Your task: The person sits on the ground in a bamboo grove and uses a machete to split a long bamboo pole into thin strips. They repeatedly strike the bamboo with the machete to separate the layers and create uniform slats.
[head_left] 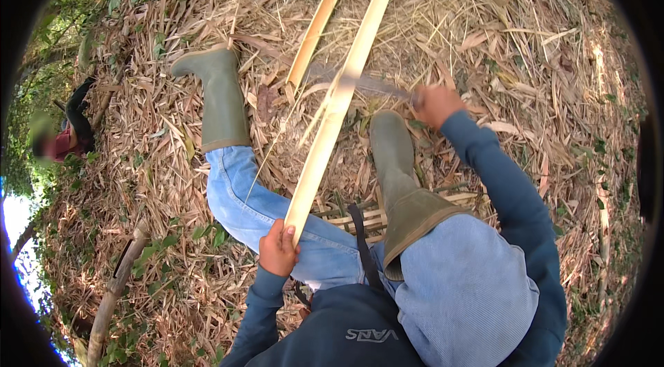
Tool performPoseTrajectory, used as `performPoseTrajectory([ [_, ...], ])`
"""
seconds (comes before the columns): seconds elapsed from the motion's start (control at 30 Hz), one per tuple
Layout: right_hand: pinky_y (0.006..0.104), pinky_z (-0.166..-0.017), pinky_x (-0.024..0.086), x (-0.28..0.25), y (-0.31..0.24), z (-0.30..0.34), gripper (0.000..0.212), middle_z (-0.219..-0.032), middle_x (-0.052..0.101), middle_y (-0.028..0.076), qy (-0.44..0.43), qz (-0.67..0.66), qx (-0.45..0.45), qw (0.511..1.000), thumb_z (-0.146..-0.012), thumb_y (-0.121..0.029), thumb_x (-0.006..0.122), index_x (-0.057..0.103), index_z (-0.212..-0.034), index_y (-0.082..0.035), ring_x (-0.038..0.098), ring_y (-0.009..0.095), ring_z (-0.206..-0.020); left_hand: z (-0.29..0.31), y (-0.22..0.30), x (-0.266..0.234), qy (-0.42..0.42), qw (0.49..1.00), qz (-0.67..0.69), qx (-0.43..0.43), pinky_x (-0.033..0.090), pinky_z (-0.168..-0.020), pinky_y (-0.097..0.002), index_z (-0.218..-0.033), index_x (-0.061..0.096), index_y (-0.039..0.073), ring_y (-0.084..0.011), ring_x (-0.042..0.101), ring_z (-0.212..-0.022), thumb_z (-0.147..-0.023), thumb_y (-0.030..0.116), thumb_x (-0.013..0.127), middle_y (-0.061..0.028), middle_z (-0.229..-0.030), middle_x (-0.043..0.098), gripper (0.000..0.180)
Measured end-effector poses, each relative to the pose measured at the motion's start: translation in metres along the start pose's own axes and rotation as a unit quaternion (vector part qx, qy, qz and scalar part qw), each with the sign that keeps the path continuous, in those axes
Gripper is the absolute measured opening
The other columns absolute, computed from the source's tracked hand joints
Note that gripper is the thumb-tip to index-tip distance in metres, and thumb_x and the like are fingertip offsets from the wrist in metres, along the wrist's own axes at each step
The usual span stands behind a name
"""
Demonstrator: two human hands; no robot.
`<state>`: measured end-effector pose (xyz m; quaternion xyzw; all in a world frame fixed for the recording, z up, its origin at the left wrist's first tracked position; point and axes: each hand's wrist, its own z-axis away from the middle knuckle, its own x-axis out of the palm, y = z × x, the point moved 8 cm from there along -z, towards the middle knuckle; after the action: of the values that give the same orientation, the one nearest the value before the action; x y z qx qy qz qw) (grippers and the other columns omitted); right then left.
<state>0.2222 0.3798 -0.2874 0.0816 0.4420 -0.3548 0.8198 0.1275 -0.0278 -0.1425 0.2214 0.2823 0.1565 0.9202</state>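
Note:
My left hand (278, 249) is closed around the near end of a long, pale split bamboo strip (325, 142). The strip slants up and away to the right, over my left thigh. My right hand (439, 106) grips the handle of a long knife (384, 88), machete-like and smeared by motion. Its blade points left and meets the strip beyond its middle; whether it passes over or under is hard to tell. Thin slivers (315, 121) hang off the strip's left edge there. A second split bamboo piece (322, 21) lies on the ground just to the left of the first.
Dry bamboo leaves (498, 42) cover the ground. My green rubber boots (223, 94) stand apart on both sides of the strip. Several thin split strips (370, 218) lie between my legs. A thick branch (114, 294) rests at lower left. Another person (72, 132) is at the far left.

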Motion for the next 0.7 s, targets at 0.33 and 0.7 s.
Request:
performPoseTrajectory([
  [0.33, 0.0492, -0.079, 0.053, -0.006, 0.024, -0.034, 0.027, -0.090, 0.068, 0.019, 0.031, -0.057, 0.036, 0.997, -0.086, -0.027, 0.060, 0.061, -0.105, -0.008, 0.067, 0.038, -0.088, 0.034, -0.025, -0.024, -0.013, 0.999, -0.036, -0.015, 0.041, -0.040, -0.0283, -0.083, 0.052, 0.002, -0.0122, 0.054, -0.041, -0.100, 0.019, 0.048, -0.0059, -0.052, 0.056, 0.024],
  [0.7, 0.0469, -0.083, 0.054, -0.010, 0.041, -0.058, 0.025, -0.096, 0.069, 0.017, 0.041, -0.062, 0.102, 0.992, -0.085, -0.024, 0.061, 0.066, -0.104, -0.009, 0.068, 0.035, -0.092, 0.051, -0.036, -0.040, -0.008, 0.999, -0.011, -0.034, 0.040, -0.039, -0.0261, -0.084, 0.052, 0.002, -0.0101, 0.052, -0.040, -0.100, 0.023, 0.050, -0.0040, -0.052, 0.054, 0.026],
])
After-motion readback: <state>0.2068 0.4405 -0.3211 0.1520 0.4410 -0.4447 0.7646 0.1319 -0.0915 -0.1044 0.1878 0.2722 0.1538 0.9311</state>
